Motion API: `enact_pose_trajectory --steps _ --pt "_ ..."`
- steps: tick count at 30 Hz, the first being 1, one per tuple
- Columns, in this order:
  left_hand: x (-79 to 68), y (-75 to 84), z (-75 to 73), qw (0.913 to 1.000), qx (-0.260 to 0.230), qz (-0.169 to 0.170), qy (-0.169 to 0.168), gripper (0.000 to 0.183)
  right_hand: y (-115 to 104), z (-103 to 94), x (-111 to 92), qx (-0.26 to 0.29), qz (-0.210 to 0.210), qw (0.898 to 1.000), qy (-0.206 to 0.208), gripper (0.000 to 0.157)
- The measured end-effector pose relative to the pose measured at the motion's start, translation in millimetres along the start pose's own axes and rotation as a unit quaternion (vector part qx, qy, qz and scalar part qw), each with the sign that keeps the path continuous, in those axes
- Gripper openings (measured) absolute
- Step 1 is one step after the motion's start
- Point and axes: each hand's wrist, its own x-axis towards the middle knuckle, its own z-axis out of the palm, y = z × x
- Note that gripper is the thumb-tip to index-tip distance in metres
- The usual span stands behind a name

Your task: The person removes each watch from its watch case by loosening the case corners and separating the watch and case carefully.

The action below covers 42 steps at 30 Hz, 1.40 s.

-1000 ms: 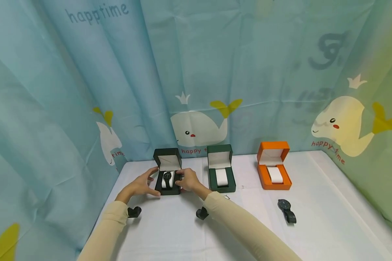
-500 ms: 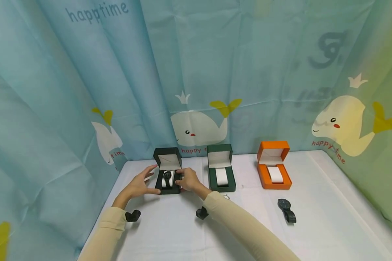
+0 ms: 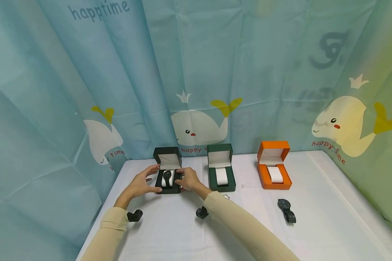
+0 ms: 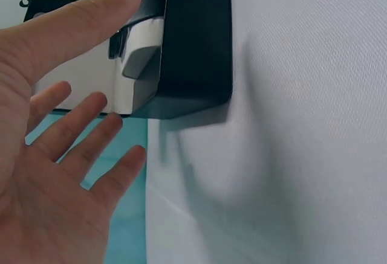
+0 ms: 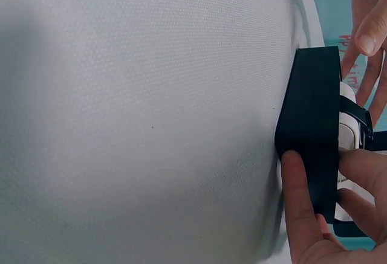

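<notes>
A black watch box (image 3: 168,190) stands with its lid up at the back left of the white table. A dark wristwatch (image 3: 167,176) is strapped round the white cushion inside it. My right hand (image 3: 190,180) grips the box's right side; in the right wrist view a finger (image 5: 296,182) lies on the outer wall and others reach over the rim. My left hand (image 3: 138,186) is at the box's left side, fingers spread apart. In the left wrist view its thumb (image 4: 115,7) points across the box opening near the cushion; whether it touches cannot be told.
To the right stand a green watch box (image 3: 227,189) and an orange watch box (image 3: 277,186), both lid up with bare white cushions. A black wristwatch (image 3: 285,210) lies front right. A small silvery item (image 3: 227,197) is partly hidden behind the right sleeve. A curtain (image 3: 196,72) hangs behind.
The left hand has shifted slightly right, closer to the black watch box. The right hand keeps its hold, and the watch and boxes have not visibly moved.
</notes>
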Motion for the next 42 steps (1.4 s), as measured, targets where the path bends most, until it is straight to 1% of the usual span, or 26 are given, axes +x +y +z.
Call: enact_pose_trajectory --steps 4,10,15,20,27,30,33,36,42 --pt "2.8 4.9 0.0 0.9996 0.029 0.004 0.002 0.092 0 0.2 0 0.001 0.001 1.0 0.0 0.043" --pt "11.4 10.1 1.2 0.9969 0.078 -0.01 -0.001 0.087 3 1.7 2 -0.009 0.003 1.0 0.002 0.044" --pt "17.7 11.6 3.1 0.9934 0.113 -0.017 -0.013 0.085 2 1.5 1 -0.013 0.002 1.0 -0.001 0.044" --pt "24.8 11.2 4.2 0.9885 0.148 -0.01 -0.029 0.084 0 1.0 0 0.0 0.004 1.0 -0.001 0.044" --pt "33.4 9.8 3.8 0.9849 0.165 -0.022 -0.045 0.074 1 1.1 1 -0.009 0.002 1.0 0.001 0.044" --pt "35.3 10.0 3.9 0.9816 0.184 -0.014 -0.048 0.07 2 1.5 1 -0.011 0.001 1.0 0.0 0.044" --pt "37.1 12.1 4.5 0.9765 0.209 0.003 -0.053 0.069 3 2.0 2 -0.012 0.0 1.0 0.002 0.044" --pt "38.8 14.8 5.4 0.9719 0.228 0.011 -0.058 0.069 3 2.4 2 -0.014 0.002 1.0 0.004 0.044" --pt "40.2 18.5 7.2 0.9669 0.248 -0.002 -0.061 0.068 3 2.1 1 -0.012 0.007 1.0 0.004 0.044"
